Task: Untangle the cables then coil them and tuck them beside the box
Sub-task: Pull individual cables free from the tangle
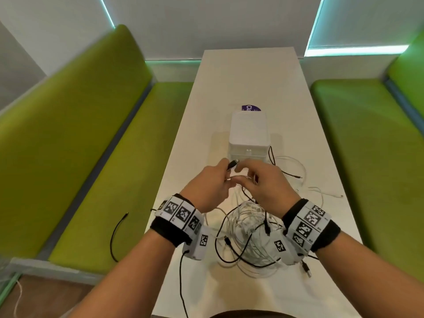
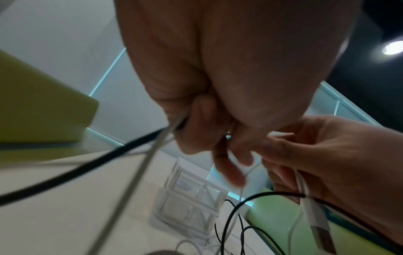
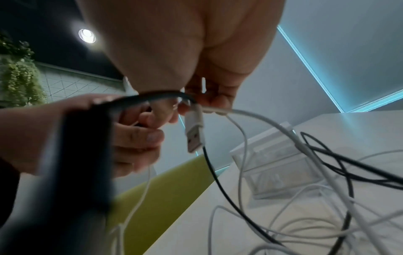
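Note:
A tangle of white and black cables (image 1: 249,230) lies on the white table (image 1: 241,72), near its front edge. Behind it stands the white box (image 1: 249,134), which also shows in the wrist views (image 2: 191,203) (image 3: 274,165). Both hands are raised over the tangle, close together, just in front of the box. My left hand (image 1: 226,171) pinches a black cable near its plug (image 1: 233,163), and a white strand runs through its fingers (image 2: 196,124). My right hand (image 1: 247,173) grips a white cable whose USB plug (image 3: 195,134) hangs below the fingers.
Loose white and black cable ends (image 1: 296,177) trail on the table right of the box. One black cable (image 1: 115,235) hangs over the table's left edge. A purple sticker (image 1: 251,108) lies behind the box. Green benches (image 1: 103,157) flank the table.

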`<state>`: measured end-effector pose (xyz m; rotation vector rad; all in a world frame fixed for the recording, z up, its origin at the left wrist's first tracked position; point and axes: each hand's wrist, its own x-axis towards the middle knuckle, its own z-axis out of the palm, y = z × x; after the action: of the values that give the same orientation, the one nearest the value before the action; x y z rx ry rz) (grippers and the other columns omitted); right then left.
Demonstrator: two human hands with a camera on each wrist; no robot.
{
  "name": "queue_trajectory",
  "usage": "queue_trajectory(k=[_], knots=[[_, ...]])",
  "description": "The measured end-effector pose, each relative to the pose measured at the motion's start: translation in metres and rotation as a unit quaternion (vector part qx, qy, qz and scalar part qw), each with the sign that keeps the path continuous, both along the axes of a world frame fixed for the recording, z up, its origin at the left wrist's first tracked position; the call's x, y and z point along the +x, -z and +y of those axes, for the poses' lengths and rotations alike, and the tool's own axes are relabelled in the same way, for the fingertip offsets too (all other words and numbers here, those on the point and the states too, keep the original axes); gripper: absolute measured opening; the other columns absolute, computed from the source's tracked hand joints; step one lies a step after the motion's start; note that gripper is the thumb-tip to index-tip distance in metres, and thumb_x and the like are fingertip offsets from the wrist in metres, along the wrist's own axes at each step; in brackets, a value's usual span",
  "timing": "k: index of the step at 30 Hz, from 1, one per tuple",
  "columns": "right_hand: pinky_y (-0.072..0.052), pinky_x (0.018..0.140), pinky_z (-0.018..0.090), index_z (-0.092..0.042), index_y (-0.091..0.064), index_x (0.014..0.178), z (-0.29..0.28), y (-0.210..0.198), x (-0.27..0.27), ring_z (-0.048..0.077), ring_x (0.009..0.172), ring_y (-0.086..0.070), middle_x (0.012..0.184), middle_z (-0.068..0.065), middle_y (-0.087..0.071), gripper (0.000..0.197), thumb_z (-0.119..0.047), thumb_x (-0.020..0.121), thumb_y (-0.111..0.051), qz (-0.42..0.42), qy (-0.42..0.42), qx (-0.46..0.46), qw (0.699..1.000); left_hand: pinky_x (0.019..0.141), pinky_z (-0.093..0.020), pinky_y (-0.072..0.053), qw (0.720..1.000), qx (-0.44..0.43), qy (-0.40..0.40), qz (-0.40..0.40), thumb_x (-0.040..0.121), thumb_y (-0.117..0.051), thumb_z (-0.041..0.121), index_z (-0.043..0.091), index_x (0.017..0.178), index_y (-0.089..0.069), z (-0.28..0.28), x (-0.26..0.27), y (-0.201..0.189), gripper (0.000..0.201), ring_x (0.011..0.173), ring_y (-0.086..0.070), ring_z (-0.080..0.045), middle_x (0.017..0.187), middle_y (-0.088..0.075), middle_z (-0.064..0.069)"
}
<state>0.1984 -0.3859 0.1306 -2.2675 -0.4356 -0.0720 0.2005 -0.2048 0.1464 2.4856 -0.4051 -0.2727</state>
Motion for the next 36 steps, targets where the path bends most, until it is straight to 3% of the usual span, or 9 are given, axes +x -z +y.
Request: queue_trajectory(k=[4,11,15,21,25,28,30,32,36], knots=[[-0.037,0.057,0.014,-0.025,-0.070,0.084,-0.023,0.001,0.003,0.005,0.061,-0.056,0.070,-0.024,-0.064,0.010,-0.029,0.086,-0.079,0.035,0.009,0.016,0.999,0.060,-0.027,-0.041,0.993,-0.113,-0.034,0.011,0.097,-0.063,0.026,0.023,0.083,-0.043,0.021,0.002,-0.001,0.025,0.058,-0.050,-0.010,0.070,-0.049,0.010],[-0.044,0.068,0.023,-0.024,-0.069,0.067,-0.046,0.002,-0.002,0.016,0.076,-0.056,0.081,-0.002,-0.055,0.022,-0.033,0.080,-0.084,-0.001,-0.011,0.080,0.997,0.063,-0.037,-0.043,0.976,-0.158,-0.150,0.027,0.100,-0.053,0.020,0.019,0.080,-0.037,0.040,0.007,0.010,0.026,0.059,-0.061,-0.022,0.055,-0.059,0.008],[-0.046,0.069,0.028,-0.020,-0.062,0.053,-0.046,0.011,0.002,0.016,0.076,-0.056,0.079,-0.004,-0.051,0.038,-0.036,0.077,-0.086,0.000,0.007,0.016,1.000,0.072,-0.054,-0.047,0.970,-0.188,-0.156,0.012,0.101,-0.049,0.018,0.016,0.082,-0.033,0.036,0.003,0.001,0.025,0.078,-0.058,-0.041,0.080,-0.077,0.008],[-0.054,0.083,0.039,-0.034,-0.064,0.113,-0.046,0.018,0.007,0.015,0.096,-0.062,0.116,-0.016,-0.057,0.042,-0.031,0.076,-0.084,0.074,0.000,-0.253,0.965,0.069,-0.045,-0.043,0.976,-0.195,-0.097,0.014,0.100,-0.053,0.020,0.017,0.081,-0.034,0.033,0.000,-0.007,0.027,0.074,-0.057,-0.034,0.072,-0.072,0.009],[-0.049,0.078,0.035,-0.030,-0.070,0.100,-0.045,0.021,0.009,0.015,0.093,-0.058,0.099,-0.014,-0.065,0.014,-0.022,0.088,-0.070,-0.023,0.030,-0.245,0.969,0.066,-0.036,-0.042,0.974,-0.206,-0.088,0.042,0.099,-0.055,0.033,0.015,0.081,-0.041,0.044,-0.003,-0.002,0.030,0.059,-0.049,-0.012,0.060,-0.046,0.013],[-0.045,0.071,0.027,-0.027,-0.070,0.089,-0.049,0.026,0.007,0.009,0.080,-0.058,0.083,-0.014,-0.065,0.002,-0.029,0.091,-0.071,0.092,0.042,-0.117,0.988,0.061,-0.032,-0.038,0.990,-0.092,-0.093,0.049,0.094,-0.065,0.028,0.022,0.079,-0.042,0.066,-0.004,0.004,0.029,0.060,-0.043,-0.011,0.066,-0.042,0.011],[-0.046,0.067,0.027,-0.024,-0.065,0.095,-0.053,0.037,0.004,0.011,0.079,-0.062,0.084,-0.006,-0.067,0.023,-0.044,0.088,-0.073,0.171,0.077,-0.103,0.977,0.060,-0.034,-0.044,0.990,0.054,-0.121,0.040,0.092,-0.067,0.027,0.021,0.095,-0.051,0.094,-0.001,0.005,0.017,0.065,-0.051,-0.017,0.072,-0.051,0.005],[-0.047,0.065,0.029,-0.022,-0.055,0.100,-0.057,0.049,0.002,0.013,0.078,-0.063,0.083,-0.001,-0.066,0.042,-0.052,0.081,-0.077,0.194,0.106,-0.136,0.966,0.060,-0.035,-0.051,0.958,0.220,-0.184,0.008,0.095,-0.061,0.023,0.019,0.116,-0.050,0.126,0.005,0.003,0.024,0.067,-0.060,-0.022,0.076,-0.058,0.000],[-0.049,0.069,0.038,-0.020,-0.047,0.093,-0.059,0.058,-0.002,0.023,0.075,-0.062,0.080,0.003,-0.064,0.037,-0.023,0.079,-0.081,0.198,0.091,-0.130,0.967,0.063,-0.043,-0.055,0.900,0.316,-0.294,-0.067,0.095,-0.057,0.018,0.017,0.095,-0.037,0.160,0.008,-0.005,0.020,0.065,-0.059,-0.027,0.081,-0.057,-0.003]])
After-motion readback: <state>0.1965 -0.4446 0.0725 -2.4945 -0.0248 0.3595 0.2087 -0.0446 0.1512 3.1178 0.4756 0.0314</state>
